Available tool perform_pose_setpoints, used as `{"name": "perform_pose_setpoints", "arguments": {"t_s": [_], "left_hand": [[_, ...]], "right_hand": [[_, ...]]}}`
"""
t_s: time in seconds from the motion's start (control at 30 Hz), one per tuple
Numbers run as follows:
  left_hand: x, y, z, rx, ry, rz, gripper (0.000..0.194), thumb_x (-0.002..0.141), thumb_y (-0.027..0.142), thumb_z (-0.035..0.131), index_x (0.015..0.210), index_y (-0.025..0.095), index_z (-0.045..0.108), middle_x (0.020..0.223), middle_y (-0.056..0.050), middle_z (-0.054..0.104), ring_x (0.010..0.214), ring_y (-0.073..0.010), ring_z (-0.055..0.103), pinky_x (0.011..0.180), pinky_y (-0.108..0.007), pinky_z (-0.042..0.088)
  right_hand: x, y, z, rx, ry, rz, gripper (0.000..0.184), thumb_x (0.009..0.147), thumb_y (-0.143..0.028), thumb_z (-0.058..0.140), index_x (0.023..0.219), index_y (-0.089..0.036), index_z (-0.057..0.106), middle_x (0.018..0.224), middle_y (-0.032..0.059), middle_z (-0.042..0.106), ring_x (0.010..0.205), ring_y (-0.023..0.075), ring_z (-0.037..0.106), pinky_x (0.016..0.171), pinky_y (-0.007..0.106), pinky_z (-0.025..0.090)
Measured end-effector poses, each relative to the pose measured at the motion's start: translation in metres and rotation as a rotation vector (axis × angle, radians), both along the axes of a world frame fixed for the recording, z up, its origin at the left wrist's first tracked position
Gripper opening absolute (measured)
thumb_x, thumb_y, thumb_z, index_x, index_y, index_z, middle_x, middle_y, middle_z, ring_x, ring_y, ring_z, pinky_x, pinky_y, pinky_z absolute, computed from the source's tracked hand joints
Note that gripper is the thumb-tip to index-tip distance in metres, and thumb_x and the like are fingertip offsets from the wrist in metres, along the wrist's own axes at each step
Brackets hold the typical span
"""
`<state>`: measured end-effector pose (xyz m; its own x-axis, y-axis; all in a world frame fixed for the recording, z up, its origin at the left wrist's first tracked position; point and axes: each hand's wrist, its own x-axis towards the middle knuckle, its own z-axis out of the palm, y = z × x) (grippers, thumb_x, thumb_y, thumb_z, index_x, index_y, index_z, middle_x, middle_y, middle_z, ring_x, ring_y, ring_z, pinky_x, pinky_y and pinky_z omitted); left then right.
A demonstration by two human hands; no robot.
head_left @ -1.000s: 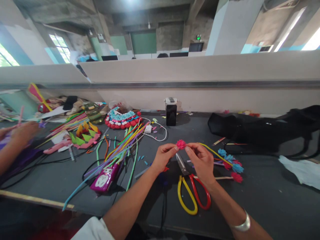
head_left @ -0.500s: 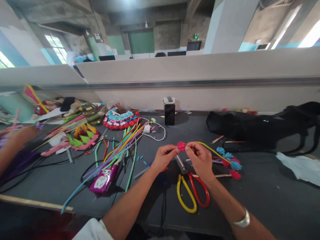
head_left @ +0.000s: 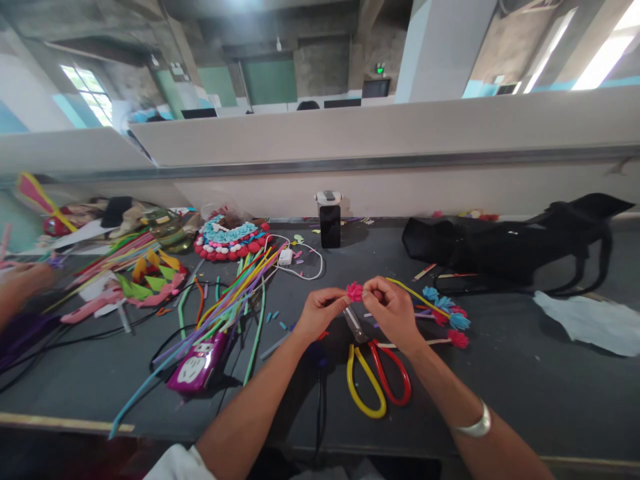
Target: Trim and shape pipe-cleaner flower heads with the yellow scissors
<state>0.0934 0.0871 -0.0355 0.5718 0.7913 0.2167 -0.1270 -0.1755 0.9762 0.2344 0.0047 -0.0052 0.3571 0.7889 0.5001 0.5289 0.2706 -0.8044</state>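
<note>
Both my hands meet above the dark table (head_left: 500, 380) and pinch a small pink pom-pom flower (head_left: 355, 291) between them. My left hand (head_left: 321, 311) grips its left side with thumb and fingers closed. My right hand (head_left: 391, 308) is closed on its right side and on a yellow stem (head_left: 417, 295) that runs off to the right. Scissors (head_left: 373, 370) with one yellow and one red handle lie on the table just below my hands. A few finished blue and pink flowers on stems (head_left: 447, 318) lie right of my right hand.
A pile of long coloured stems (head_left: 235, 293) and a purple power strip (head_left: 195, 367) lie to the left. A black phone (head_left: 329, 225) stands at the back, a black bag (head_left: 505, 247) at right, white cloth (head_left: 590, 320) beyond. Another person's hand (head_left: 23, 283) works at far left.
My hands and the flower have stayed together with only small finger shifts. The view has drifted, sliding everything slightly left and up in the picture.
</note>
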Motion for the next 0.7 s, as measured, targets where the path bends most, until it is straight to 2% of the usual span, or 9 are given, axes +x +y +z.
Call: {"name": "perform_pose_setpoints", "arguments": {"t_s": [0.23,0.43,0.53,0.63,0.7], "left_hand": [[-0.001,0.000,0.001,0.008,-0.013,-0.037,0.023,0.073,0.037,0.074,0.080,0.016,0.078,0.074,-0.004,0.072,0.069,-0.0141,0.058,0.067,-0.024,0.044],[0.000,0.000,-0.001,-0.125,-0.104,0.069,0.025,0.068,0.038,0.078,0.079,0.016,0.077,0.074,-0.003,0.071,0.067,-0.0134,0.056,0.065,-0.024,0.044],[0.000,-0.001,-0.003,-0.176,-0.136,0.076,0.028,0.068,0.040,0.078,0.080,0.015,0.077,0.066,-0.002,0.066,0.058,-0.0098,0.049,0.055,-0.022,0.037],[0.000,-0.001,-0.003,-0.187,-0.154,0.074,0.029,0.068,0.041,0.078,0.079,0.015,0.077,0.056,0.002,0.057,0.052,-0.0068,0.040,0.050,-0.020,0.030],[0.000,-0.001,-0.002,-0.181,-0.156,0.079,0.029,0.067,0.041,0.078,0.078,0.014,0.077,0.055,0.002,0.056,0.052,-0.0069,0.039,0.050,-0.021,0.029]], "right_hand": [[0.005,0.001,0.003,-0.027,-0.021,0.032,0.015,0.076,-0.019,0.054,0.061,-0.020,0.053,0.056,-0.0074,0.036,0.052,0.0097,0.036,0.052,0.023,0.031],[0.000,0.000,-0.003,-0.024,0.066,0.002,0.016,0.083,-0.030,0.059,0.073,-0.018,0.064,0.058,-0.0052,0.049,0.052,0.0105,0.043,0.050,0.022,0.036],[-0.004,0.000,-0.010,0.008,0.111,-0.029,0.018,0.086,-0.035,0.059,0.082,-0.019,0.066,0.065,-0.0028,0.057,0.055,0.0116,0.048,0.051,0.023,0.040],[-0.006,-0.001,-0.015,0.047,0.128,-0.061,0.017,0.087,-0.035,0.058,0.087,-0.020,0.066,0.067,-0.0027,0.057,0.055,0.0120,0.049,0.053,0.023,0.042],[-0.008,-0.002,-0.016,0.063,0.115,-0.069,0.016,0.087,-0.035,0.059,0.085,-0.021,0.066,0.068,-0.0022,0.057,0.057,0.0125,0.050,0.054,0.024,0.043]]}}
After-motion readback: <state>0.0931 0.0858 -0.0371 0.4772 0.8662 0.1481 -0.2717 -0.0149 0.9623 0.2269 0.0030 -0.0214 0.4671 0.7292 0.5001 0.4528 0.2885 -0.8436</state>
